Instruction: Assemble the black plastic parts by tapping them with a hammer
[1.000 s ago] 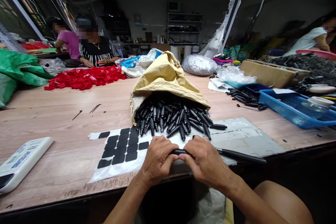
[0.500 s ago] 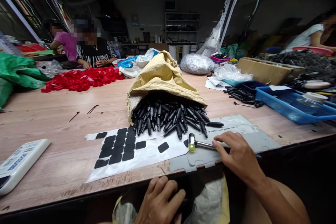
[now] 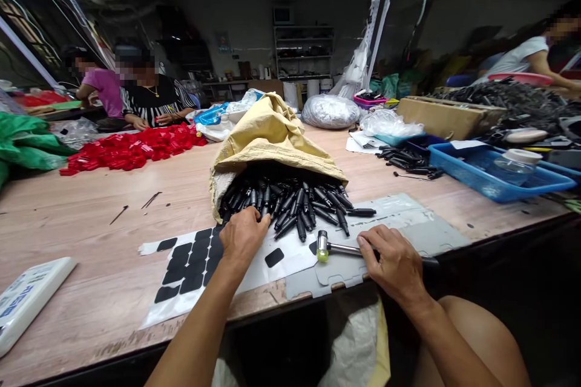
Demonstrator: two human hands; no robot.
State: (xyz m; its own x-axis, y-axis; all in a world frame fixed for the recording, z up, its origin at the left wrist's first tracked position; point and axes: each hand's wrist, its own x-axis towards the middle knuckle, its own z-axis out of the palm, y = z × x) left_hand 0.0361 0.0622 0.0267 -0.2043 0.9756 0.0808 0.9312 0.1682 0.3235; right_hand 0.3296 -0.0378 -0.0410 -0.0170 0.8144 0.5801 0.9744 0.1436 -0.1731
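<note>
My left hand (image 3: 242, 237) reaches into the near edge of a pile of black pen-like parts (image 3: 299, 205) that spills from a tan sack (image 3: 272, 133); its fingers curl onto one part at the pile's left. My right hand (image 3: 394, 263) rests on the handle of a small hammer (image 3: 333, 247) with a yellow-tipped head, lying on a grey sheet (image 3: 408, 224). A white backing sheet (image 3: 254, 272) with several black square pads (image 3: 193, 263) lies under my left wrist; one loose black pad (image 3: 274, 257) sits by itself.
Red parts (image 3: 131, 145) are heaped at the far left, where two people sit. A blue tray (image 3: 494, 175) with a jar and more black parts stands right; another person sits beyond it. A white device (image 3: 27, 299) lies near left. Green bags (image 3: 27, 142) sit far left.
My left hand has come up from below the table edge and reached forward to the pile. My right hand has stayed on the hammer handle. One second ago both hands held a black part together.
</note>
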